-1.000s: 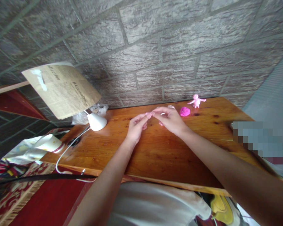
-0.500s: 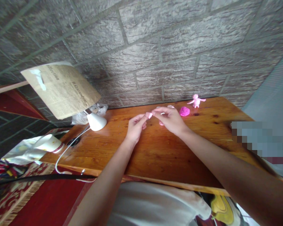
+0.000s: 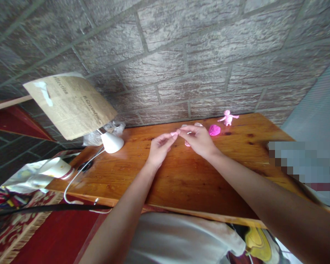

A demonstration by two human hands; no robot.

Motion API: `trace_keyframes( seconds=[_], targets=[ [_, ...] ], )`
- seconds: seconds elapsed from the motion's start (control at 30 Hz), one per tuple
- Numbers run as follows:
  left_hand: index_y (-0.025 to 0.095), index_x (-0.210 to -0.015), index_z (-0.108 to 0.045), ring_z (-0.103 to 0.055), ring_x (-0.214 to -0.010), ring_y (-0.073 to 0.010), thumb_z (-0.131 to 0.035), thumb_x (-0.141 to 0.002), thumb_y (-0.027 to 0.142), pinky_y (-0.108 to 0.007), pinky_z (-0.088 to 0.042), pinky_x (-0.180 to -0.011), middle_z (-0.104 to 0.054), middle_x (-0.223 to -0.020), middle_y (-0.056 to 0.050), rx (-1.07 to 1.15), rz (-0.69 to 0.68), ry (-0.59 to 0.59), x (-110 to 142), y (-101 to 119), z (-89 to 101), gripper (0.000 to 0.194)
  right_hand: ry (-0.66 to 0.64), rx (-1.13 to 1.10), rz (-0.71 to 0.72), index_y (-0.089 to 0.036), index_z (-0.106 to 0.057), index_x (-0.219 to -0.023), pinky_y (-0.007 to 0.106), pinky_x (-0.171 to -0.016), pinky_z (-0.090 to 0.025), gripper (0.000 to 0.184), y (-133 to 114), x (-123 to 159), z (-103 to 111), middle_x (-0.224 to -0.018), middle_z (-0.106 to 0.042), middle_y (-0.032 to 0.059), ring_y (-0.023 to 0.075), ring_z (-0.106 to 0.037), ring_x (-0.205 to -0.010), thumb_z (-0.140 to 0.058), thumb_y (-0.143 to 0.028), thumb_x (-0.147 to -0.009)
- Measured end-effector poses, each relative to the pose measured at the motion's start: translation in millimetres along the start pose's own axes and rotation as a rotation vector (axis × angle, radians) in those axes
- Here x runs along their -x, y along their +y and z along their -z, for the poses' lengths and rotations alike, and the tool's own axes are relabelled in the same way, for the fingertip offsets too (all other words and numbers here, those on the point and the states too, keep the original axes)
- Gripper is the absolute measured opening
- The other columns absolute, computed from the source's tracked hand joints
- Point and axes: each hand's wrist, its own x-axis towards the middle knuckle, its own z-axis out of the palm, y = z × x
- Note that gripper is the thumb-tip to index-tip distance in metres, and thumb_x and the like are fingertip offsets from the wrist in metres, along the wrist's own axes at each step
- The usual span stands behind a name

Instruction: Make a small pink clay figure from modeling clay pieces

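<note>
Above the wooden table, my left hand (image 3: 160,149) and my right hand (image 3: 200,141) meet at the fingertips. Thumb and index finger of each are pinched together on a tiny pale pink piece of modelling clay (image 3: 173,134), mostly covered by the fingers. Just right of my right hand lies a bright magenta lump of modelling clay (image 3: 214,130). Behind that lump stands a small pink figure (image 3: 228,118) with its arms spread. Another pink bit (image 3: 187,143) shows below my right hand's fingers, and pale pieces lie partly hidden behind that hand.
A lamp with a white base (image 3: 112,142) and newsprint-patterned shade (image 3: 71,104) stands on the table's left, its white cord (image 3: 78,178) running over the front edge. A paper cup (image 3: 57,168) lies at the left end. A stone-patterned wall (image 3: 165,66) rises behind the table (image 3: 198,187).
My fingertips have closed slightly further over the small pink piece, so less of it shows. Both hands stay in nearly the same place, and the other things have not moved.
</note>
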Motion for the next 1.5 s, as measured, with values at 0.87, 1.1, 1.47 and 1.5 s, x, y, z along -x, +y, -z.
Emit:
trace_keyframes(
  seconds=[0.87,1.1,1.47,1.5],
  targets=[
    [0.015,-0.075,-0.073,-0.032,-0.05,-0.0036,-0.091,-0.056,0.052,-0.02,-0.027,-0.049,-0.044,-0.055,0.006,0.093,0.048,0.016,-2.7,1.2,4.1,0.046,-0.082,-0.018,0.008,-0.016,-0.076,-0.082,0.022,-0.045,-0.047,0.039,-4.1,0.7,-0.2,-0.085,-0.073,0.0046,0.0093,-0.053,-0.056,-0.079,-0.053,-0.07],
    [0.014,-0.071,-0.07,-0.031,-0.049,-0.0033,-0.089,-0.06,0.051,-0.019,-0.028,-0.049,-0.041,-0.053,0.007,0.108,0.05,0.001,-2.9,0.5,6.3,0.043,-0.118,-0.059,0.01,-0.019,-0.077,-0.095,0.021,-0.047,-0.048,0.038,-0.4,-0.1,-0.8,-0.093,-0.076,0.0056,0.011,-0.058,-0.062,-0.079,-0.049,-0.072],
    [0.013,-0.065,-0.066,-0.032,-0.049,-0.003,-0.087,-0.062,0.056,-0.018,-0.029,-0.049,-0.043,-0.054,0.006,0.137,0.092,-0.025,-4.8,-1.8,7.2,0.048,-0.173,-0.086,0.052,-0.02,-0.074,-0.103,0.022,-0.047,-0.045,0.034,-1.4,-0.1,-0.6,-0.088,-0.076,0.0039,0.0097,-0.057,-0.057,-0.075,-0.043,-0.079],
    [0.013,-0.065,-0.065,-0.032,-0.049,-0.0031,-0.087,-0.062,0.056,-0.018,-0.029,-0.049,-0.043,-0.054,0.006,0.138,0.094,-0.024,-4.8,-1.7,7.2,0.048,-0.181,-0.085,0.059,-0.02,-0.075,-0.101,0.022,-0.047,-0.045,0.033,-1.8,0.1,-0.7,-0.087,-0.076,0.0038,0.0096,-0.056,-0.057,-0.075,-0.044,-0.079]
  ],
)
